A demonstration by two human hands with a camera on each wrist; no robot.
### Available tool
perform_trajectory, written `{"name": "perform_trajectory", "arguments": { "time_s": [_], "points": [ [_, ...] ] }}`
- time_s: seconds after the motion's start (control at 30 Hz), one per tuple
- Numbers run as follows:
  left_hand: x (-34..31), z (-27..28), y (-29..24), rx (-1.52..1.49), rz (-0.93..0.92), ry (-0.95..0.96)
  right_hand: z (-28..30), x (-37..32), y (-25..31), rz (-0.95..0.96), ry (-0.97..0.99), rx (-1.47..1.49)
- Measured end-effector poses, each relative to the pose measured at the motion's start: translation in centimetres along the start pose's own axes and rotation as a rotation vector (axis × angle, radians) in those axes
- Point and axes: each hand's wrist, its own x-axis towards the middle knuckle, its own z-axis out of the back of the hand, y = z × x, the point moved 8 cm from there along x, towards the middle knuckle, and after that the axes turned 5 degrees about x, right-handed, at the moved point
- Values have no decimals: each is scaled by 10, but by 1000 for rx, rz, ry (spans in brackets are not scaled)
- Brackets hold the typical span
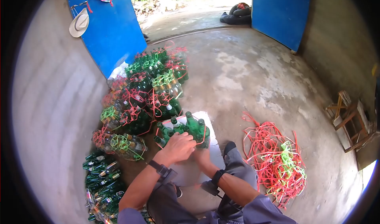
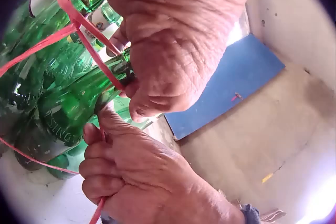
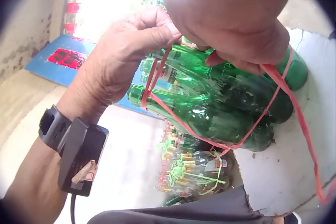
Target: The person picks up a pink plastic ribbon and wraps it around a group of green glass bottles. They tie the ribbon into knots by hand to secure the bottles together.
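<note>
A bundle of green glass bottles (image 1: 192, 124) stands on a pale board (image 1: 211, 125), with a pink plastic strap (image 3: 210, 142) looped round the bodies and necks. My left hand (image 1: 180, 146) is at the bottle tops on the near side; thumb and forefinger pinch the strap beside a neck, as the right wrist view shows. Just below it, my right hand (image 2: 142, 176) has its fingers curled round the same strap, whose loose end trails out of the fist. Its thumb lies against a bottle neck. Raised lettering shows on one bottle (image 2: 63, 119).
Several strapped bottle bundles (image 1: 138, 85) stand on the left, with loose bottles (image 1: 103, 180) lying nearer. A tangled heap of pink and green straps (image 1: 277, 160) lies on the floor at right. Beyond it is a wooden stool (image 1: 352, 123). Blue doors (image 1: 111, 30) stand open behind.
</note>
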Motion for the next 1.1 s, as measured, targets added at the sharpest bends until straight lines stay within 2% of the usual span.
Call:
{"name": "perform_trajectory", "arguments": {
  "time_s": [0.03, 0.13, 0.27, 0.33, 0.5, 0.7, 0.83, 0.93, 0.97, 1.03, 1.1],
  "points": [
    [1, 3, -1, 33, -10, -5, 3, -1, -1, -24, -63, 121],
    [3, 10, -1, 83, -30, -20, 8, -11, 18, -119, -74, 212],
    [10, 13, -2, 144, -54, -58, 8, -13, 22, -159, -45, 167],
    [13, 14, -1, 151, -68, -43, 6, -12, 23, -102, 16, 146],
    [11, 11, 5, 195, -81, -53, 2, -12, 18, -218, 23, 271],
    [-1, 26, 24, 197, 25, -51, -1, -10, 7, -250, 18, 181],
    [-13, 35, 44, 48, 144, 12, 2, -11, 15, -288, 23, 125],
    [-22, 49, 59, 24, 199, -88, 3, -7, 20, -246, 21, -5],
    [-25, 46, 64, 25, 203, -85, 4, -7, 22, -234, 30, -38],
    [-32, 42, 83, -71, 348, -94, 5, -7, 29, -222, 44, -69],
    [-34, 41, 89, -29, 350, -98, 7, -8, 35, -224, 43, -68]
  ]
}}
